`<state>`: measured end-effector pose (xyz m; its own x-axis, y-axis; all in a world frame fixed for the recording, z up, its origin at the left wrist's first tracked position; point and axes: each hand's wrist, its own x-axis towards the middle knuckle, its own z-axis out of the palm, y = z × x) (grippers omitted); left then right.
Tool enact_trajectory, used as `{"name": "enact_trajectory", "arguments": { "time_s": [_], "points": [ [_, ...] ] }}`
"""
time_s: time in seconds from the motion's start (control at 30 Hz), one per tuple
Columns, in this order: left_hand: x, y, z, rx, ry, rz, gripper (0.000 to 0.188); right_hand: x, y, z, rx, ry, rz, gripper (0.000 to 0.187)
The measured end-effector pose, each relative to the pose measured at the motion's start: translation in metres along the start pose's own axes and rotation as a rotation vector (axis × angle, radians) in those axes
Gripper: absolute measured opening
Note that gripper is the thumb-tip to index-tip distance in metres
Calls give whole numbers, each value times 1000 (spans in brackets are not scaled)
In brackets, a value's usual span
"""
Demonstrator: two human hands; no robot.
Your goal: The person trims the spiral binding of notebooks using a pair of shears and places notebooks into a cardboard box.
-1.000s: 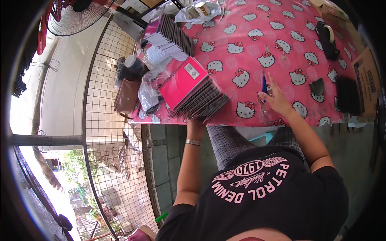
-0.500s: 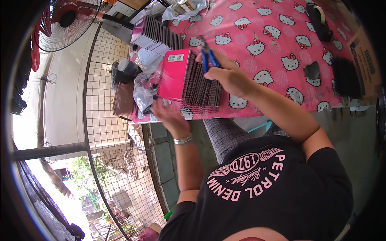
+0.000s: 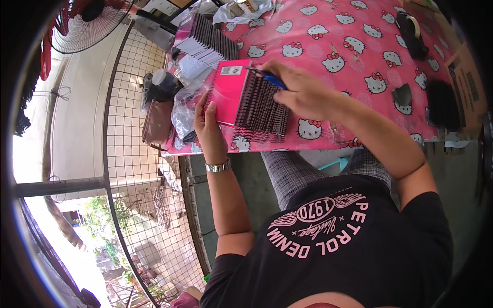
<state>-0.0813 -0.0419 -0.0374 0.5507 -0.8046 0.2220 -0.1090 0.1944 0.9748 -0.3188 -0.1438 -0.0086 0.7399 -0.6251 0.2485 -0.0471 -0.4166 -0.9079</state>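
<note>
A row of spiral-bound notebooks (image 3: 263,105) leans in a stack on the table, and the front one, a pink notebook (image 3: 231,95), shows its cover with a white label near the top. My left hand (image 3: 209,128) grips this notebook at its left spiral edge, thumb over the cover and fingers behind. Blue-handled pliers (image 3: 274,79) are held in my right hand (image 3: 303,90), closed round the handles. Their dark jaws reach to the top right corner of the pink notebook, beside the label. Whether the jaws touch the wire is too small to tell.
The table has a pink cartoon-cat cover (image 3: 354,66). Behind the notebooks stands another stack of notebooks (image 3: 205,43). Clear plastic (image 3: 184,115) and a brown pouch (image 3: 157,123) lie at left. A tape dispenser (image 3: 412,36) and a cardboard box (image 3: 465,84) are at right.
My left hand has moved up and taken hold of the pink notebook's left edge. The pliers have tilted and come down to the notebook's top right corner.
</note>
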Motion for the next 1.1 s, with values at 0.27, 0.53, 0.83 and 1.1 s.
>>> {"name": "enact_trajectory", "arguments": {
  "time_s": [0.27,0.53,0.83,1.1],
  "points": [
    [-56,5,-23,393,105,293,20,-12,6,11,-623,97,-339,29],
    [-56,13,11,420,-37,240,21,34,24,0,-306,227,-176,21],
    [-60,12,23,329,47,94,18,19,31,9,-241,-99,-48,27],
    [-65,10,7,372,-46,162,12,-6,7,19,-1005,130,-372,32]
  ]
}}
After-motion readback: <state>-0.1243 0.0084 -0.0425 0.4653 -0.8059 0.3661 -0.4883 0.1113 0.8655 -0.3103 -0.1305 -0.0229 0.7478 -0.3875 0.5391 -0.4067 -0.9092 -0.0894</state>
